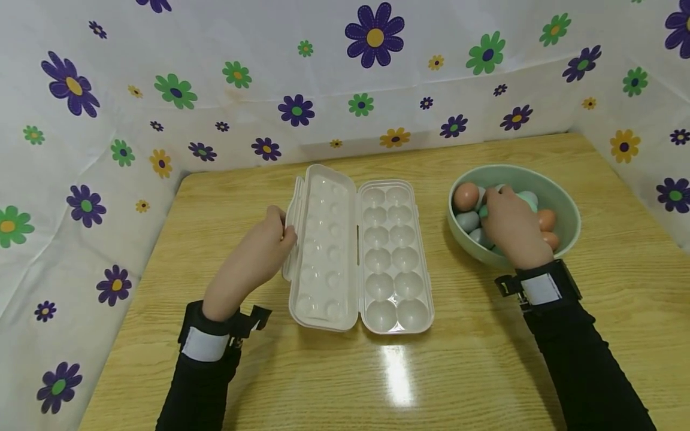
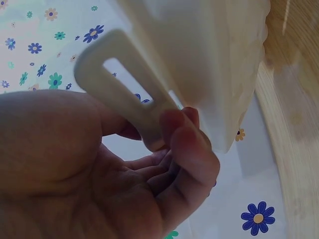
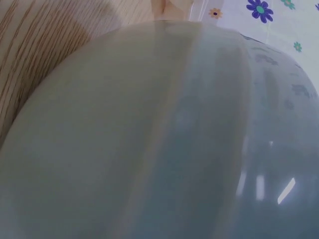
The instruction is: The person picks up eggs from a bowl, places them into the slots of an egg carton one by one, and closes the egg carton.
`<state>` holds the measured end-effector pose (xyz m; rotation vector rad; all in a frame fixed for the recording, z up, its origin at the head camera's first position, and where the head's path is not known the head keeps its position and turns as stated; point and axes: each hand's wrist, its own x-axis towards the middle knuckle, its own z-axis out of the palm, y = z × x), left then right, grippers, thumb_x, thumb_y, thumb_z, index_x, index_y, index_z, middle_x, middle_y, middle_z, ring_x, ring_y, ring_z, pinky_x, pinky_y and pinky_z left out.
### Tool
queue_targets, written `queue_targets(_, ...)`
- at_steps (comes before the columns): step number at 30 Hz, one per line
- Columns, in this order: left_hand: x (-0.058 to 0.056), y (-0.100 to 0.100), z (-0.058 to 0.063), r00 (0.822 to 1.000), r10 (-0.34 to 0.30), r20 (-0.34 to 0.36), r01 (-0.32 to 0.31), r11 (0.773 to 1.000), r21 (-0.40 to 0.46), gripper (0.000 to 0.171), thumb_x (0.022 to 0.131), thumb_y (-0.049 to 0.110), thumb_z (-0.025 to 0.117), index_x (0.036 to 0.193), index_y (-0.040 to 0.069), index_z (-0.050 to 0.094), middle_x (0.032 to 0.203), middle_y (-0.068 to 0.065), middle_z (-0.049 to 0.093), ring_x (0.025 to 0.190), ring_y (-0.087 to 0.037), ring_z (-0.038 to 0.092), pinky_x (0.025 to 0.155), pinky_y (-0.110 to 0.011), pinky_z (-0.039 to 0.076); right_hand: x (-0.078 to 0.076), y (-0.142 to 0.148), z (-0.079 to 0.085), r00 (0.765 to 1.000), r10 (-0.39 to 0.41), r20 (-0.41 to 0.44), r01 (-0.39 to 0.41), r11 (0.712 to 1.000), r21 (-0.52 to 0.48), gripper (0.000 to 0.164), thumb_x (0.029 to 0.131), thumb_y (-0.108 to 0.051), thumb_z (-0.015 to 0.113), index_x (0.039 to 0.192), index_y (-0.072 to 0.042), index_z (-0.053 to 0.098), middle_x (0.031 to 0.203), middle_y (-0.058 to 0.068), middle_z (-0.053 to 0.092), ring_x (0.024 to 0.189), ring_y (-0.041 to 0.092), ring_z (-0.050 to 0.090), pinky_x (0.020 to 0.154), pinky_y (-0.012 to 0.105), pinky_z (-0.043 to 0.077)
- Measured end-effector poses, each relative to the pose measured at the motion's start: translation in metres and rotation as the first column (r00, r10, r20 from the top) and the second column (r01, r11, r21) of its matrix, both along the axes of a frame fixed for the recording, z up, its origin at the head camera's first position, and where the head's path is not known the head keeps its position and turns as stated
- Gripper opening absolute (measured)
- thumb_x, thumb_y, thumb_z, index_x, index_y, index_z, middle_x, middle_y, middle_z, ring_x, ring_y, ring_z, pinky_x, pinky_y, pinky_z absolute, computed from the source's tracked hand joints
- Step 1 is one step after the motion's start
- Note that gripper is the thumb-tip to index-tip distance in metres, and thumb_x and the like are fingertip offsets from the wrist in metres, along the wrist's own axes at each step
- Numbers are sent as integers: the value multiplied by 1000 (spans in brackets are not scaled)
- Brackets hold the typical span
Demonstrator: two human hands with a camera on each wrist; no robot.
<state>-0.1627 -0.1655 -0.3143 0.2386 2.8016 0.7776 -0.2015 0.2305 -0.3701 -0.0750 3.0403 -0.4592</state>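
Note:
A white plastic egg box [image 1: 396,257] lies unfolded on the table, its two rows of round cups on the right. The dimpled lid [image 1: 323,251] leans back on the left, with a slotted latch flap [image 2: 152,119] along its outer edge. My left hand [image 1: 253,257] pinches that flap between thumb and fingers. Over at the right, my right hand [image 1: 512,230] reaches down into a pale green bowl [image 1: 568,221] of brown, greyish and green eggs. Its fingertips are hidden among the eggs, so I cannot tell whether they grip one. A brown egg [image 1: 466,196] sits left of the fingers.
The wooden table [image 1: 323,383] meets a flower-printed white cloth [image 1: 329,72] at the back and both sides. Only the bowl's outer wall [image 3: 124,124] fills most of the right wrist view.

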Motion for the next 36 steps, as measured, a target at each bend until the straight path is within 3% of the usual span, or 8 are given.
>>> queue_targets(9, 1, 2, 1, 1000, -9, 2, 9, 1000, -11, 39, 109, 21, 33, 133, -10, 36, 85, -17, 58, 62, -20, 56, 52, -28, 44, 1, -1, 0, 1000, -4, 4, 4, 1000, 0, 32, 96, -4, 50, 122, 13, 52, 117, 33, 48, 97, 41, 49, 73, 49, 46)
queue_targets(19, 1, 7, 1, 1000, -8, 27, 8, 1000, -16, 37, 107, 21, 38, 128, -9, 39, 91, -18, 59, 70, -22, 60, 54, -28, 47, -1, 0, 2, 999, -18, 44, 18, 1000, 3, 33, 98, -7, 50, 125, 12, 50, 119, 33, 46, 97, 42, 48, 75, 51, 46)
queue_targets(25, -1, 10, 2, 998, -5, 70, 7, 1000, -27, 37, 105, 25, 42, 126, -6, 41, 91, -14, 57, 74, -21, 59, 58, -27, 44, 0, -1, 3, 1000, -12, 10, 12, 1000, -5, 31, 96, -5, 51, 121, 13, 53, 115, 32, 48, 91, 40, 50, 69, 48, 46)
queue_targets(36, -1, 12, 4, 997, -17, 70, 19, 1000, -17, 35, 105, 25, 41, 123, -5, 41, 88, -13, 54, 71, -21, 56, 56, -28, 41, 1, -1, 3, 1000, -13, -5, 13, 1000, -8, 29, 95, -3, 50, 119, 13, 53, 114, 32, 48, 93, 40, 50, 71, 49, 46)
